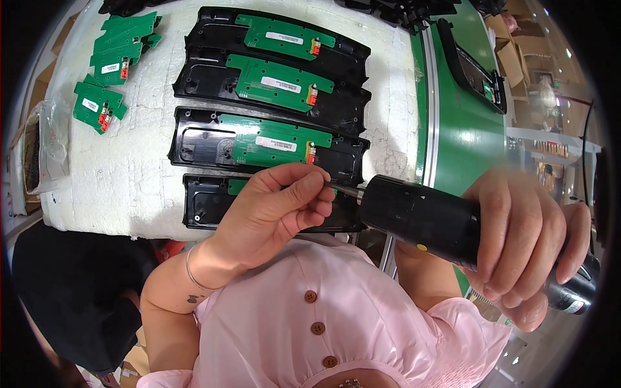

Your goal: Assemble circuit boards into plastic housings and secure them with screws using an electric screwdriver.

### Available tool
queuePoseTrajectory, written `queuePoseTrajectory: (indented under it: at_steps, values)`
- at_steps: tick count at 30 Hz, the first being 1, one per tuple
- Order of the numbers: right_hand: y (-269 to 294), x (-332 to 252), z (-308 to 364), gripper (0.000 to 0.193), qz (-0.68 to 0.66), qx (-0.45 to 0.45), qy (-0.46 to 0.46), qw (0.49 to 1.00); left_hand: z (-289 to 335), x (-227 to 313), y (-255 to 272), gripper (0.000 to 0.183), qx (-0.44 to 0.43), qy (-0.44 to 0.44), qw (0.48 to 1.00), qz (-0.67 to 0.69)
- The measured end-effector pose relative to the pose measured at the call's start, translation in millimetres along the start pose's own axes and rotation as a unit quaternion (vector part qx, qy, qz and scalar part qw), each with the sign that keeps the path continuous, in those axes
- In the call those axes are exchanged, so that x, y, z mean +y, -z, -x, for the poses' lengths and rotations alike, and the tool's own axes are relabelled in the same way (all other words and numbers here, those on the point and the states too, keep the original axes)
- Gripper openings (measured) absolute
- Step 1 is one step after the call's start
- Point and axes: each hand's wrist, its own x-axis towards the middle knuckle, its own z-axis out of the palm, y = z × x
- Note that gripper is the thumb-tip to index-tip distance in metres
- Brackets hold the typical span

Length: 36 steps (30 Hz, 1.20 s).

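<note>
My right hand [521, 239] is wrapped round the thick black body of an electric screwdriver [420, 216], held sideways with its bit pointing left. My left hand [278, 200] is closed in a pinch at the tip of the thin metal bit [343, 189]; whatever lies between the fingertips is too small to make out. Behind the left hand lies a black plastic housing [204, 205], its green board mostly hidden. Just beyond it is another black housing [194, 145] with a green circuit board [249, 137] seated in it, bearing a white label and a red-and-white connector.
Farther back lie two more black housings [200, 74] [210, 29] with green boards. Loose green circuit boards [97, 107] are stacked at the left on the white foam surface [142, 174]. A black frame [472, 71] lies on the green bench [453, 142] at right.
</note>
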Motion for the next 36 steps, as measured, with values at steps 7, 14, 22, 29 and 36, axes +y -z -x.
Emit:
queuePoseTrajectory:
  at_steps: [7, 14, 22, 29, 36]
  values:
    - [19.1, 21.2, 0.8, 0.036, 0.051, -0.091, 0.014, 0.995, 1.5, -3.7, -41.3, 0.037, 0.115, 0.154, 0.981, -0.006]
    - [18.6, 61.0, 17.0, 0.032, 0.112, 0.2, 0.009, 0.973, 8.6, -1.9, -27.4, 0.033, 0.103, 0.111, 0.986, -0.07]
    - [16.8, 69.3, 15.3, 0.028, 0.078, 0.207, 0.001, 0.975, 12.4, -3.0, -21.6, 0.023, 0.083, 0.121, 0.983, -0.111]
    - [6.5, 70.8, 6.6, 0.02, 0.177, 0.228, -0.057, 0.956, 13.3, -3.9, -20.4, 0.014, 0.118, 0.089, 0.978, -0.15]
    - [7.2, 73.2, 4.2, 0.021, 0.172, 0.228, -0.062, 0.956, 14.6, -4.6, -20.1, 0.018, 0.137, 0.053, 0.984, -0.101]
